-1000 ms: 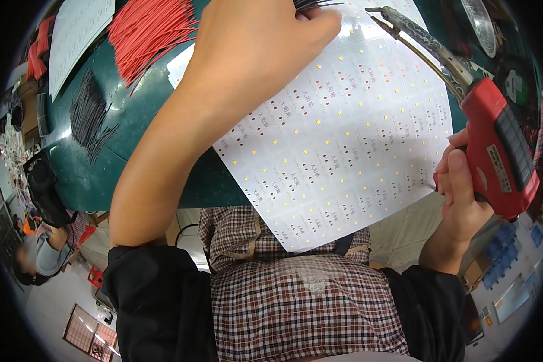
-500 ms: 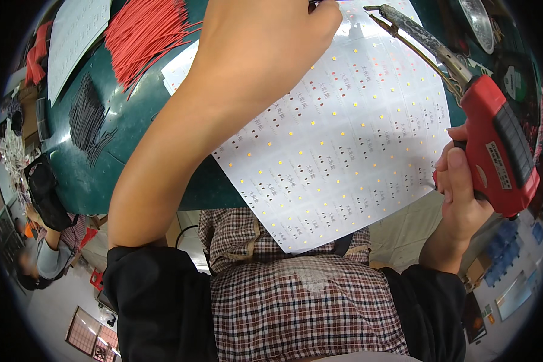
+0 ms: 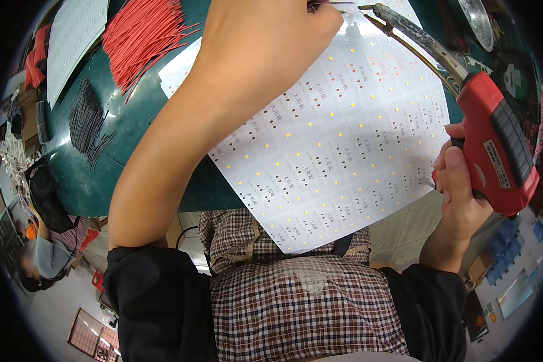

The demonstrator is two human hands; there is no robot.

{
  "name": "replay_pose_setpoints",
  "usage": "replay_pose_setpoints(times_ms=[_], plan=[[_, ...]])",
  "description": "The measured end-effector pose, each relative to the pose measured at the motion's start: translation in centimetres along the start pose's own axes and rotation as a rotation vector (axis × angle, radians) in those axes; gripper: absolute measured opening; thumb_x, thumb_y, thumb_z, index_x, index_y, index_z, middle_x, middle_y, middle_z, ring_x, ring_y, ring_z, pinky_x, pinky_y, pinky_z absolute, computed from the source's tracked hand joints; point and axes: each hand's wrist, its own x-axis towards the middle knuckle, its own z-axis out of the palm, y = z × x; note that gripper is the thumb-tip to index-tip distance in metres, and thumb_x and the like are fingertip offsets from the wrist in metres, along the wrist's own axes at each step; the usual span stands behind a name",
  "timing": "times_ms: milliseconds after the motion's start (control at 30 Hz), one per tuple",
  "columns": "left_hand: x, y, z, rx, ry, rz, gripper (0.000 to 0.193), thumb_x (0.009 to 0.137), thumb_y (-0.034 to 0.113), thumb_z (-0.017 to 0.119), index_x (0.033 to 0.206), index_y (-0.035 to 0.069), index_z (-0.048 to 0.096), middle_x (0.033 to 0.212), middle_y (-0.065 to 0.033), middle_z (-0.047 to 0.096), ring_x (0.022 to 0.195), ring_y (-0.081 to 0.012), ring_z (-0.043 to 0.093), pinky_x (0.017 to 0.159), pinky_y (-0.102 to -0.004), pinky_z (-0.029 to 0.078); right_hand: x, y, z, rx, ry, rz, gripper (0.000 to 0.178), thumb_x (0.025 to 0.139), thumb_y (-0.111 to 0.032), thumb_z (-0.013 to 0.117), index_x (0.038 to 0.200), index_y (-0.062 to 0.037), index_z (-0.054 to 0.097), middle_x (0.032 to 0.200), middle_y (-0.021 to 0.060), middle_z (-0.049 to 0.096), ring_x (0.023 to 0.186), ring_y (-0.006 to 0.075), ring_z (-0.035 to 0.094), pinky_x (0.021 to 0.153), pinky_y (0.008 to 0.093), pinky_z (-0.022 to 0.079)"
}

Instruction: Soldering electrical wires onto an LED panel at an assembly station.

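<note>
My right hand [image 3: 458, 181] is wrapped round the handle of a red and black soldering gun [image 3: 495, 133]. Its sooty iron tip [image 3: 392, 17] and a thin brass-coloured feed tube point up-left over the sheet. Across that sheet, a white LED circuit board panel [image 3: 344, 151] dotted with rows of yellow chips, reaches my left hand [image 3: 283, 30]. Its fingers are closed at the top edge, partly cut off by the frame; a thin dark wire [image 3: 342, 3] pokes out from them, close to the iron's tip. The panel's near corner hangs over the table edge above my checked apron.
On the green table [image 3: 139, 175] lie a pile of red wires [image 3: 142, 42] and a bundle of black wires [image 3: 87, 120]. Another white panel [image 3: 75, 45] lies far left. A metal dish [image 3: 478, 24] and a dark round reel [image 3: 516, 78] are at right. Another person [image 3: 48, 259] sits at left.
The panel has shifted slightly left. The iron's tip has moved a little left, nearer my left fingers, and the thin wire end now shows beside them.
</note>
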Motion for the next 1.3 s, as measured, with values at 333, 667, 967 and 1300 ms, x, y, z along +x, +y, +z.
replay_pose_setpoints(times_ms=[333,667,967,1300], plan=[[0.4,0.5,-0.4,-0.036,-0.125,-0.098,0.027,0.085,0.016,0.066,0.078,-0.01,0.064,0.074,-0.0285,0.064,0.076,-0.0442,0.067,0.072,-0.0471,0.051,-0.2,0.1,0.0,-0.039,-0.042,0.008,0.031,0.092,-0.006,0.072,0.119,0.0065,0.063,0.083,0.0091,0.066,0.054,0.0077,0.053,0.046,0.0209,0.039],[0.5,0.7,-0.5,-0.05,-0.155,-0.155,0.027,0.084,0.016,0.066,0.077,-0.01,0.064,0.072,-0.0289,0.063,0.073,-0.0443,0.067,0.07,-0.0467,0.052,-0.2,0.5,-0.4,-0.065,-0.117,-0.051,0.03,0.093,-0.003,0.07,0.12,0.006,0.062,0.081,0.008,0.065,0.055,0.0077,0.052,0.047,0.0208,0.039],[0.3,0.5,-0.3,-0.034,-0.147,-0.136,0.028,0.084,0.016,0.065,0.076,-0.011,0.064,0.072,-0.0297,0.063,0.074,-0.0456,0.066,0.07,-0.0479,0.051,-0.4,0.3,-0.2,-0.078,-0.077,-0.022,0.019,0.093,-0.004,0.069,0.11,0.004,0.064,0.074,0.0065,0.062,0.051,0.0066,0.049,0.047,0.0203,0.037],[0.4,0.4,-0.5,-0.038,-0.139,-0.105,0.028,0.084,0.016,0.064,0.078,-0.011,0.064,0.076,-0.032,0.062,0.078,-0.0485,0.064,0.073,-0.0501,0.05,0.1,0.0,-0.5,-0.037,0.042,-0.018,0.028,0.096,-0.007,0.066,0.12,0.0062,0.061,0.071,0.0041,0.057,0.045,0.0031,0.039,0.043,0.0195,0.032]])
